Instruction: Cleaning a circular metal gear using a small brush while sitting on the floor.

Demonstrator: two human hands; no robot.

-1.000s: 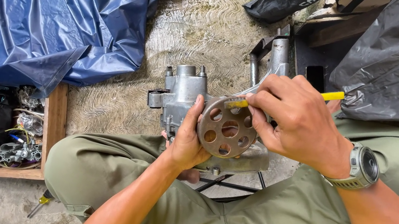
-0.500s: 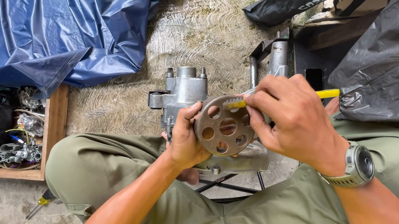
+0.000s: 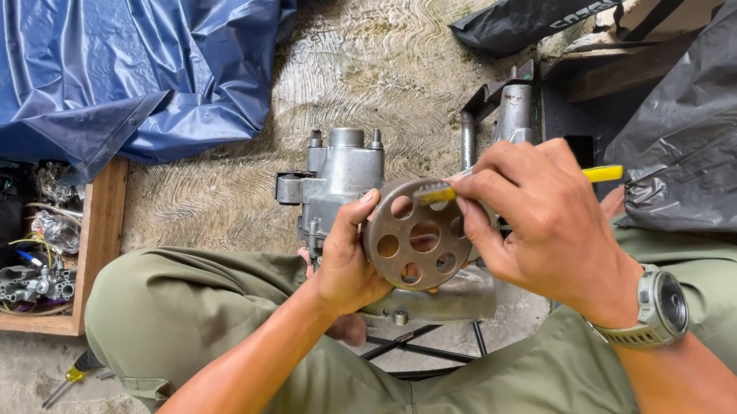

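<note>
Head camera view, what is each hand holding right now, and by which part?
The left hand grips the round holed metal disc by its left edge. The right hand holds a yellow-handled tool along its shaft, tip on the disc.

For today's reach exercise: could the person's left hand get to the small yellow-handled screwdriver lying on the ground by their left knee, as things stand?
Probably not right away: the left hand grips the perforated metal disc, and the raised left thigh lies between it and the screwdriver.
</note>
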